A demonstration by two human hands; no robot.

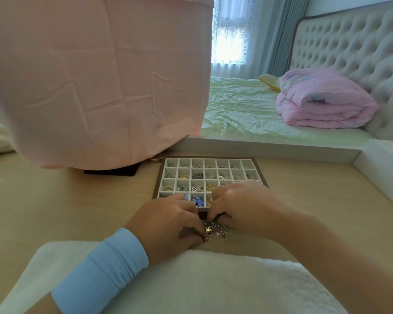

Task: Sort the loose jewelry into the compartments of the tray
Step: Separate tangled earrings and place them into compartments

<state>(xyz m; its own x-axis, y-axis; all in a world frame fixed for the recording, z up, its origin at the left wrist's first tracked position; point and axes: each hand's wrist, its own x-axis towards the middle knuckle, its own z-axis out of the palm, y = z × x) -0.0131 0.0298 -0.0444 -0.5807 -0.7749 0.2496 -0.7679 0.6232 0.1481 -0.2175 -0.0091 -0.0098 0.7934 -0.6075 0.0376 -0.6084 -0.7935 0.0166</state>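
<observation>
Just before the tray's (256, 165) near edge lies the loose jewelry (213, 230), a light, slippery, tangle-prone heap probably best pinched one piece at a time; the left hand (168, 220) pinches into it, while the right hand's (241, 202) curled fingers hide any hold.

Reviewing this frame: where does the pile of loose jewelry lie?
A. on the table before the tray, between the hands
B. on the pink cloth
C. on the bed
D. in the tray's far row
A: the loose jewelry lies on the table, near side of the tray, between the left hand and the right hand.
</observation>
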